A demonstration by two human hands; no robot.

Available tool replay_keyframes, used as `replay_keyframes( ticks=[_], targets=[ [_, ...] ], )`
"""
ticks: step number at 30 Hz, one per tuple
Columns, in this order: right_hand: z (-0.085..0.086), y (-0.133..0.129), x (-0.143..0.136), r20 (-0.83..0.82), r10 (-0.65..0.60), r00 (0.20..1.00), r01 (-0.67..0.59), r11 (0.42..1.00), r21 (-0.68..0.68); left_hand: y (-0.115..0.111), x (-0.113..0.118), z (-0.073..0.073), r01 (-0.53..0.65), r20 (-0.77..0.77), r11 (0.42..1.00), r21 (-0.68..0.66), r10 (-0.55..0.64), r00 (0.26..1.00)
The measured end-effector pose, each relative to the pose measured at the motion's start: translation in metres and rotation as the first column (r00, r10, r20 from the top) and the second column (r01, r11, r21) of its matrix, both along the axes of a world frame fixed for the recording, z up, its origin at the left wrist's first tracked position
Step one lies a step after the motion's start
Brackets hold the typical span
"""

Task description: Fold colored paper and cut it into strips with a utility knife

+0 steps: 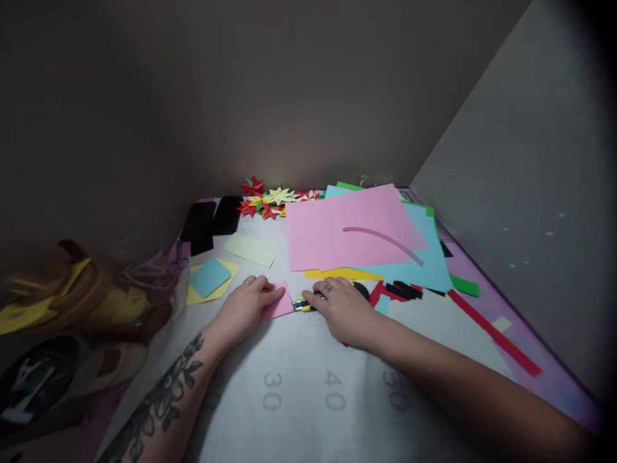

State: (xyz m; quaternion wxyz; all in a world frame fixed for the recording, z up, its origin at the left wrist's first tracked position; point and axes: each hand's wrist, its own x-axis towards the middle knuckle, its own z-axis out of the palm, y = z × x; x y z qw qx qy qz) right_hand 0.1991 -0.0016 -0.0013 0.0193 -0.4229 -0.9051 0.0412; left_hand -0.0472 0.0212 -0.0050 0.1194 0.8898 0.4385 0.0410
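My left hand [248,301] presses a small piece of pink paper [285,297] against the cutting mat, its fingertips and thumb on the sheet. From the right, my right hand [340,307] grips a yellow and black utility knife [307,302]. The knife's blade end points left and meets the right edge of the pink paper. Just left of my left hand, a blue paper square [210,278] lies on a yellow one [194,294]. A pale green paper rectangle [250,249] lies behind that hand.
Large pink sheets [328,238] overlap blue sheets [429,251] at the back right. Folded paper stars [279,196] and dark phones [226,215] line the back. Black scraps [405,290] and a red strip [496,331] lie right. A cap [110,363] sits at left.
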Motion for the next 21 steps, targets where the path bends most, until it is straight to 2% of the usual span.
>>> replay_keyframes(
  ticks=[8, 14, 21],
  targets=[
    [-0.002, -0.01, 0.008, 0.02, 0.004, 1.0, -0.004, 1.0, 0.008, -0.008, 0.006, 0.002, -0.038, -0.141, 0.998, 0.05, 0.045, 0.989],
    [0.001, -0.02, 0.018, 0.073, -0.014, 0.997, 0.015, 1.0, -0.014, -0.006, 0.004, 0.001, -0.001, -0.153, 0.998, 0.059, 0.01, 0.988],
    [-0.002, -0.027, 0.005, 0.098, -0.042, 0.994, 0.037, 0.998, 0.046, -0.003, 0.0, 0.005, 0.071, -0.188, 0.994, 0.087, -0.053, 0.981]
  ],
)
